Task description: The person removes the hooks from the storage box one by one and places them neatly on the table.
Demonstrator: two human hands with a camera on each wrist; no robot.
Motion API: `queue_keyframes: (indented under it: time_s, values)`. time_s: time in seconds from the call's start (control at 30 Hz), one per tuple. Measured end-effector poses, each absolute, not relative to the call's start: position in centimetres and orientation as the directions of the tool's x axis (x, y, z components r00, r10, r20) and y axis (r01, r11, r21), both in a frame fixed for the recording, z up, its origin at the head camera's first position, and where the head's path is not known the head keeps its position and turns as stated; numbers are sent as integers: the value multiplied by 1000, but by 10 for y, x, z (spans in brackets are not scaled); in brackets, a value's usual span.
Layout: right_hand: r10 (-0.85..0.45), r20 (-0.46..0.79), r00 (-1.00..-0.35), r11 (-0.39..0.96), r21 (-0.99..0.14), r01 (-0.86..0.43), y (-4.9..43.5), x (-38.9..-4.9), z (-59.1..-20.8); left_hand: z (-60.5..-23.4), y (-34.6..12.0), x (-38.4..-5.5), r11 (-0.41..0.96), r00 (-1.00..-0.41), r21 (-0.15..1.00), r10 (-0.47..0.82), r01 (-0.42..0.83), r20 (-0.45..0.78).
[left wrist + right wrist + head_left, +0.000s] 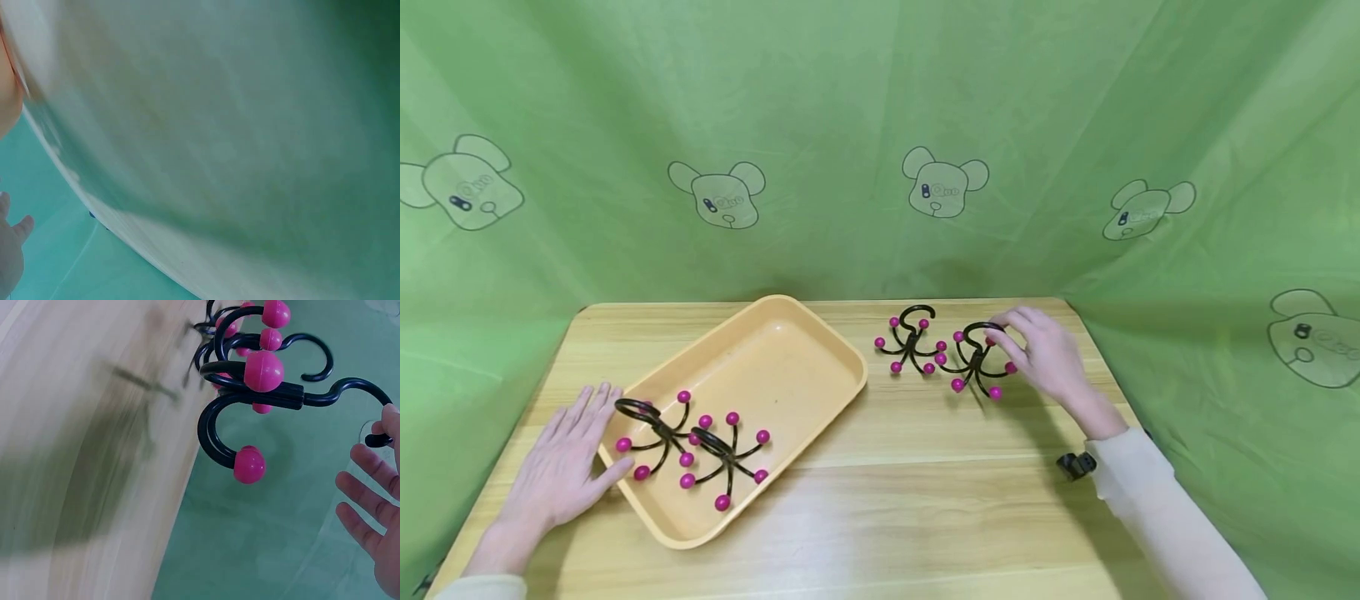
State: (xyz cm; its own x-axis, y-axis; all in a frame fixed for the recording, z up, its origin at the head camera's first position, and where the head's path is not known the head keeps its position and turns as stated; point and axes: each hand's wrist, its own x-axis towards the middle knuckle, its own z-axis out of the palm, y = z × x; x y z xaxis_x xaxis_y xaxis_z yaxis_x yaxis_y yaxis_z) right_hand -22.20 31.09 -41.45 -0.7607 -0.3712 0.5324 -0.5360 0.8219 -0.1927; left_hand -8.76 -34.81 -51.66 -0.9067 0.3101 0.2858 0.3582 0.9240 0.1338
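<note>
R hand (1047, 354) held hanger no. 1 (976, 360) by the curved hook at its top, thumb & index finger pinched on the hook end; per R-wrist view, the other three fingers stood extended & spread apart. Hanger no. 1 – black, branching arms w/ pink ball tips – was positioned at the far R part of the table (925, 517), hook up, arms splayed below; its blurred shadow fell apart from it on the wood-grain top. Hanger no. 2 (912, 343), same type, stood hook up on the table just L of no. 1, near the far edge; nearest balls of the two lay v. close in head view, contact couldn't be confirmed. L hand (568, 462) lay flat, back upward, at the L side of the tray (775, 379), fingers straight & slightly apart, thumb angled across the rim. Tray (pale orange, rectangular, rounded corners) was set diagonally on the L half of the table. Tray contents: hanger no. 3 (664, 432) & hanger no. 4 (727, 458), side by side at the near-L end, no. 3 closer to the L hand; their balls overlapped in view, so contact couldn't be told. L-wrist view: mostly blurred tabletop. Surround: green curtain (850, 83) w/ printed cartoon heads (944, 190), behind & at both sides. Ancillary: small black device (1076, 466) at the R sleeve (1157, 508), near the cuff
</note>
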Motion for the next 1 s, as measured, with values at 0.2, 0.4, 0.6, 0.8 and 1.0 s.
queue_keyframes:
  time_s: [0.2, 0.4, 0.6, 0.8, 1.0]
  values:
    - [-368, 524, -768, 828, -192, -527, 322, -231, -419, -517, -348, -88, 924, -906, 129, 312, 359, 287]
    - [-362, 522, -772, 830, -197, -522, 334, -241, -427, -517, -348, -87, 923, -904, 131, 315, 363, 289]
    - [-361, 499, -788, 830, -214, -516, 342, -250, -431, -517, -347, -87, 923, -903, 129, 315, 364, 291]
    - [-358, 465, -809, 835, -227, -500, 348, -260, -435, -517, -347, -87, 924, -905, 132, 311, 360, 291]
    - [-342, 436, -833, 851, -232, -471, 352, -267, -439, -517, -347, -87, 925, -907, 133, 306, 355, 289]
